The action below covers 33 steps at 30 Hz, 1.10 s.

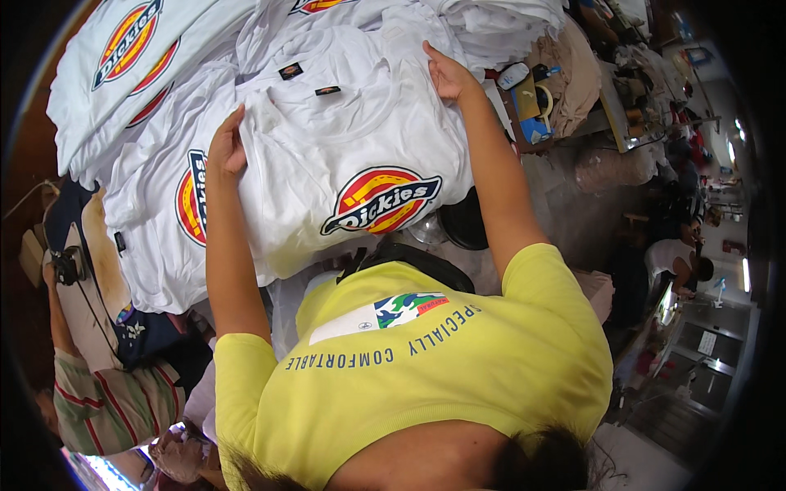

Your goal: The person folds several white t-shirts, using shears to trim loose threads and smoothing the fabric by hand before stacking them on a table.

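A white T-shirt with a red, yellow and blue oval logo lies spread front-up on a pile of like shirts. My left hand grips its left side edge, with the fingers curled into the fabric. My right hand lies flat on its upper right shoulder area, fingers stretched toward the collar. Two small black tags sit near the neckline. Both my forearms reach up from my yellow shirt at the bottom of the view.
More white logo shirts are stacked to the left and at the top. A person in a striped shirt sits at the lower left. Brown cloth, a blue box and a dark round object lie on the right.
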{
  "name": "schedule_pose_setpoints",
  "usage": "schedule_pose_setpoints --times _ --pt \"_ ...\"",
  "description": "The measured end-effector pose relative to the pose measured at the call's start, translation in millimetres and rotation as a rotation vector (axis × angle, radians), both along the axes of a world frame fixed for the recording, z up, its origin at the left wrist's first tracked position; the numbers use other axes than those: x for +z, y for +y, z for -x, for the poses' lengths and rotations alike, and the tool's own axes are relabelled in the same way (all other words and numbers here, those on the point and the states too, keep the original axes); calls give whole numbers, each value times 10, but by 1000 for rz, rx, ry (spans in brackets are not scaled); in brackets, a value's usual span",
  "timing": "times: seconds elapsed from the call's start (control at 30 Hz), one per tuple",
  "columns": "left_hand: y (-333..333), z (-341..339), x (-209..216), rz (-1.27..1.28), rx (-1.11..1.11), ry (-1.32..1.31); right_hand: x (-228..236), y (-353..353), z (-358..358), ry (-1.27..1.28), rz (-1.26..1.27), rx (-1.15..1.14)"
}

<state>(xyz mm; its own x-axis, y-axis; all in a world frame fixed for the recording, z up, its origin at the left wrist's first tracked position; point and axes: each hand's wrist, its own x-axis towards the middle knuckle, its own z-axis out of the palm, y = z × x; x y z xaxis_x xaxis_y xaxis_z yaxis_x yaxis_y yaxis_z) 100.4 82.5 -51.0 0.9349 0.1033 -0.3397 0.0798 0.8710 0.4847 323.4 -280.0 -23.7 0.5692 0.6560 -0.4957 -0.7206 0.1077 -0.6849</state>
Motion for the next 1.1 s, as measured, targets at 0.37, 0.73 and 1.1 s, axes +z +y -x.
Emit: schedule_pose_setpoints --times 0.37,0.73,1.1 --pt "-163 1137 976 -410 117 -344 403 -827 714 -214 -495 -268" --pt "51 2036 966 -609 -289 -861 1422 -2178 1470 -575 -585 -297" --pt "110 572 26 -516 61 219 23 -12 -100 -332 110 2"
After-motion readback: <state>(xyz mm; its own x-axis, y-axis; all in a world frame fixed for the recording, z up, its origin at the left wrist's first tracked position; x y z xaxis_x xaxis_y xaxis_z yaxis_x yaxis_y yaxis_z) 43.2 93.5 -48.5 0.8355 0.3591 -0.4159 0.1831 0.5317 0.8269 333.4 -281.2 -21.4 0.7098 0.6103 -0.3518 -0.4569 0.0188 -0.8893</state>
